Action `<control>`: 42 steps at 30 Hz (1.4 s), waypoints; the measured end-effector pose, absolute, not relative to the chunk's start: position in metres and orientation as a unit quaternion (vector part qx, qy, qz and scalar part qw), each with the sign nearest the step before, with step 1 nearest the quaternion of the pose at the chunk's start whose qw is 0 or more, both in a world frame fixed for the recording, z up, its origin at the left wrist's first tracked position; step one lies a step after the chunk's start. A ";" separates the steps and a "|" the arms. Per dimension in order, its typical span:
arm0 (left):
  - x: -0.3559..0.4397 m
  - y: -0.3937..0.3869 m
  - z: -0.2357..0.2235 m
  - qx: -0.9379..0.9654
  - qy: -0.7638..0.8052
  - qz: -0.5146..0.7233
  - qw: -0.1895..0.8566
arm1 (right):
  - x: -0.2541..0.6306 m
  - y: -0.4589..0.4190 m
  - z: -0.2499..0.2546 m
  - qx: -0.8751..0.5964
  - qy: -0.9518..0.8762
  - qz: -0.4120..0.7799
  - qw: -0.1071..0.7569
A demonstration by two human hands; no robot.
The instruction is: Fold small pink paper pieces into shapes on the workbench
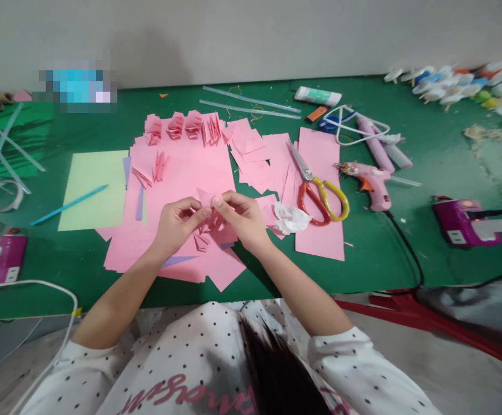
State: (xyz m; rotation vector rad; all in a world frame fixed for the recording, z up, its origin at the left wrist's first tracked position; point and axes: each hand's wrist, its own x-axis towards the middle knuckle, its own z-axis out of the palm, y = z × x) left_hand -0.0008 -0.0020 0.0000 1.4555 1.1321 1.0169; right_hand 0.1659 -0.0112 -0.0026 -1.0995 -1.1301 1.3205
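Observation:
My left hand (184, 221) and my right hand (242, 218) meet over a stack of pink paper sheets (190, 167). Between their fingertips is a small piece of pink paper (206, 197), gripped from both sides. Its lower part is hidden by my fingers. Below my hands lie more folded pink pieces (202, 242), partly covered. Along the stack's far edge sit several bundles of folded pink paper (193, 125), and another bundle (159, 167) lies nearer on the left. Loose pink squares (251, 151) are scattered to the right of the stack.
Red-and-yellow-handled scissors (315, 187) and a crumpled white tissue (291, 218) lie right of my hands. Beyond them rests a pink glue gun (374, 181) with its cord. A blue pencil (70, 204) crosses a pale green sheet (93, 178). Clear glue sticks (251, 109) lie at the back.

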 end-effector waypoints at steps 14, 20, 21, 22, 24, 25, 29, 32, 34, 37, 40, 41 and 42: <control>0.000 -0.003 0.002 0.589 0.464 0.413 0.518 | 0.166 -0.010 -0.004 -0.462 -0.474 0.549 0.511; 0.001 -0.004 0.003 0.593 0.461 0.392 0.531 | 0.167 -0.011 -0.003 -0.479 -0.479 0.524 0.516; 0.000 -0.004 0.003 0.590 0.455 0.392 0.540 | 0.167 -0.011 -0.003 -0.477 -0.476 0.526 0.518; 0.000 -0.004 0.002 0.586 0.448 0.391 0.551 | 0.167 -0.011 -0.003 -0.474 -0.472 0.531 0.521; -0.001 -0.003 0.001 0.575 0.434 0.388 0.575 | 0.168 -0.011 -0.003 -0.465 -0.464 0.543 0.524; -0.002 -0.003 0.000 0.569 0.430 0.386 0.585 | 0.168 -0.011 -0.002 -0.459 -0.461 0.548 0.526; -0.002 -0.001 -0.002 0.540 0.427 0.388 0.613 | 0.168 -0.010 -0.003 -0.454 -0.459 0.558 0.522; -0.001 -0.001 -0.003 0.522 0.424 0.390 0.628 | 0.168 -0.010 -0.005 -0.465 -0.461 0.557 0.510; -0.001 -0.001 -0.004 0.513 0.421 0.392 0.637 | 0.168 -0.011 -0.006 -0.468 -0.465 0.554 0.508; -0.002 0.000 -0.008 0.508 0.423 0.395 0.638 | 0.168 -0.011 -0.006 -0.470 -0.473 0.539 0.514; -0.003 0.000 -0.011 0.519 0.436 0.393 0.622 | 0.167 -0.012 -0.004 -0.468 -0.474 0.535 0.519; -0.003 0.000 -0.012 0.523 0.440 0.393 0.615 | 0.166 -0.012 -0.004 -0.467 -0.473 0.538 0.519; -0.003 0.000 -0.012 0.527 0.444 0.393 0.609 | 0.166 -0.012 -0.004 -0.468 -0.471 0.541 0.517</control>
